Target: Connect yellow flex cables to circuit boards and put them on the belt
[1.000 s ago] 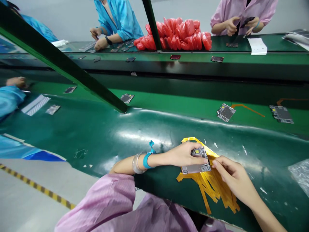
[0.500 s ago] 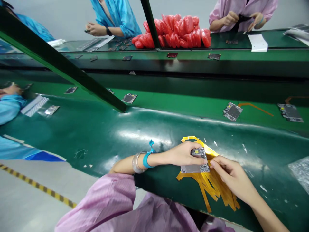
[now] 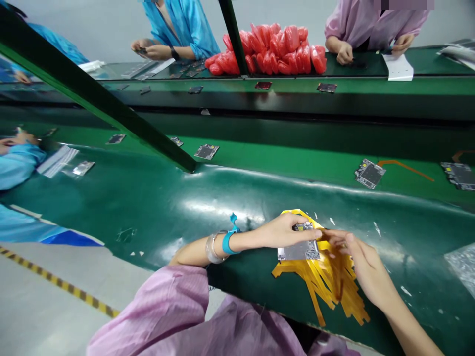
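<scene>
My left hand (image 3: 287, 230) is closed on a grey circuit board (image 3: 299, 251), thumb lying across it and fingers tucked at its far side. A small yellow square shows on the board near my thumb. My right hand (image 3: 365, 267) is at the board's right edge, its fingers reaching left and blurred by motion. Below those fingers a brownish strip (image 3: 338, 282) shows, also smeared; I cannot make out whether they grip it. Several yellow-orange flex cables (image 3: 354, 304) lie fanned out on the green mat beneath both hands.
On the green belt ahead lie a board with an orange strip (image 3: 370, 173) and another board (image 3: 207, 152). A slanted green post (image 3: 148, 131) crosses the left side. Red bundles (image 3: 274, 52) are heaped at the back, between co-workers. A clear plastic bag (image 3: 462, 264) lies at right.
My right hand's fingers have moved from a pinch at the board's edge to a blurred reach, and a brownish strip now shows below them. The boards on the near belt have shifted right.
</scene>
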